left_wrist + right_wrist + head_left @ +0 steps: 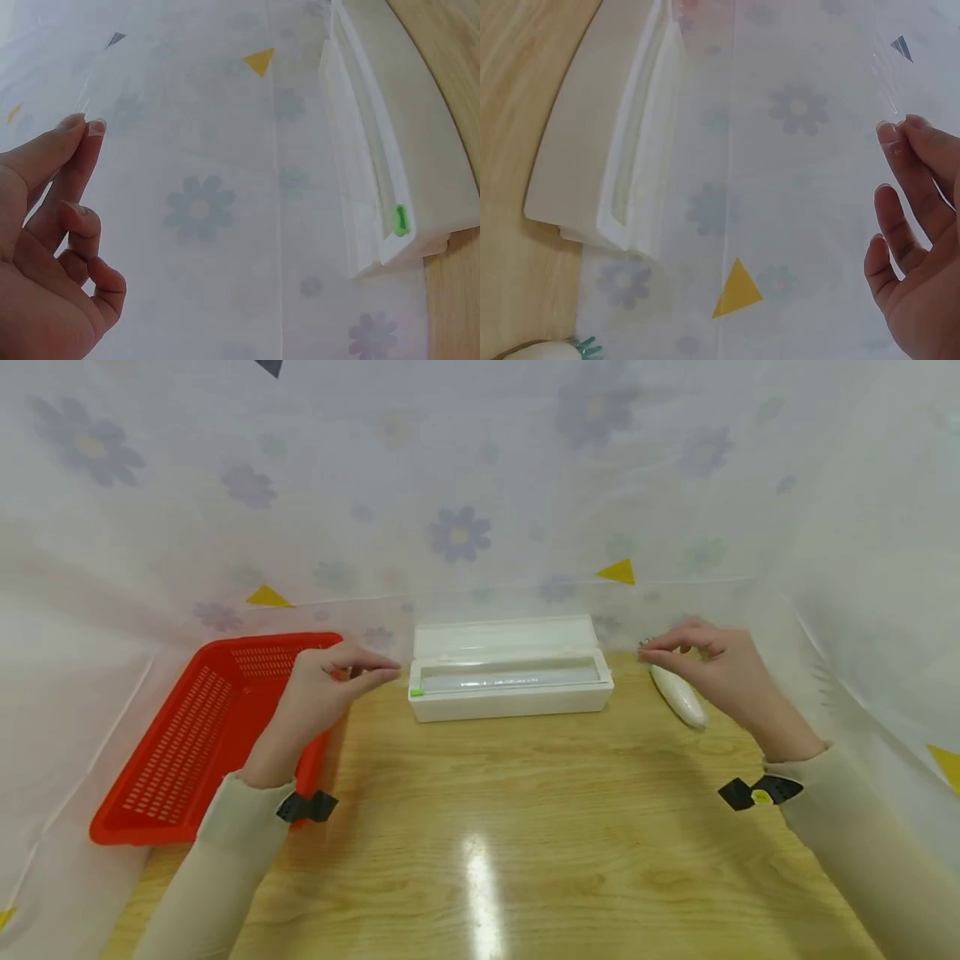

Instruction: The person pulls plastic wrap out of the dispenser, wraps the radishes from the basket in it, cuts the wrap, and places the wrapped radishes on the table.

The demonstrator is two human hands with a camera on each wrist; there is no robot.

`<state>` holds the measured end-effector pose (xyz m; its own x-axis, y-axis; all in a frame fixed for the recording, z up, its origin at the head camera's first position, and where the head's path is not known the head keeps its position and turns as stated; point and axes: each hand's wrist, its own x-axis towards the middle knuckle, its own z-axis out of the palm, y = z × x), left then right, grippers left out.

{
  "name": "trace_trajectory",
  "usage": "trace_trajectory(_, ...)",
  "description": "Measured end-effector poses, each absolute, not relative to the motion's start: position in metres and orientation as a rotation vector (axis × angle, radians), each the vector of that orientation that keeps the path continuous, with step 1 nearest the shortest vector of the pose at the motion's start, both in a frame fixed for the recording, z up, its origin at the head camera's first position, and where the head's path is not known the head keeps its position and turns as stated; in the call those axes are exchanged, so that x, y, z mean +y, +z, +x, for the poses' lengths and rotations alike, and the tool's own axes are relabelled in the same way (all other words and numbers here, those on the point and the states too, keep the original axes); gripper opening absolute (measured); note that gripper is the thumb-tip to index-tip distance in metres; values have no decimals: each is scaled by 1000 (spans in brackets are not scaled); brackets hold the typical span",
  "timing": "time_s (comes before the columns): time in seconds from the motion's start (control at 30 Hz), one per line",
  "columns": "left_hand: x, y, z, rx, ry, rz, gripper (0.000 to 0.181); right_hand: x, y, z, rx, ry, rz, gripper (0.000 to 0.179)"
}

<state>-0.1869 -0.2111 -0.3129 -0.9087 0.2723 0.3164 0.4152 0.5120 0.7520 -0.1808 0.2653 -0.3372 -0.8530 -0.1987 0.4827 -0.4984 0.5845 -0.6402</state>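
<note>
My left hand [321, 689] pinches clear plastic film between thumb and forefinger, beside the red basket's inner edge. Opposite it, my right hand [712, 664] pinches the film the same way, above a white radish [678, 695] with a green top. Between the hands sits a white cling film dispenser [517, 703], its lid [510, 635] raised and the roll showing through the long slot. Creases of the thin film [96, 129] catch light at the left fingertips; shiny film [887, 82] also rises from the right fingertips. Most of its outline is too transparent to follow.
A red perforated basket [135, 810] stands at the left, partly behind the left forearm. The wooden table [570, 843] extends toward me. Flower-patterned white sheeting [510, 468] encloses the back and sides. A green slider [401, 220] sits at the dispenser's left end.
</note>
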Motion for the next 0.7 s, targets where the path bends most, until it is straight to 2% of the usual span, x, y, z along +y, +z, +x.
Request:
trace_trajectory(0.23, -218, -334, -166, -2681, -1340, -858, 9, 276, -363, -156, -2439, 1151, 840, 29)
trace_trajectory(0.5, -218, -379, -148, -2663, -1253, -1148, 13, 282, -398, -134, -2470, 1123, 1077, 46)
trace_trajectory(0.6, -219, -398, -143, -2620, -1236, -1246, 17, 282, -417, -132, -2396, 1065, 1230, 44)
trace_trajectory(0.7, -217, -416, -139, -2584, -1159, -1338, 18, 281, -435, -130, -2340, 1000, 1334, 33)
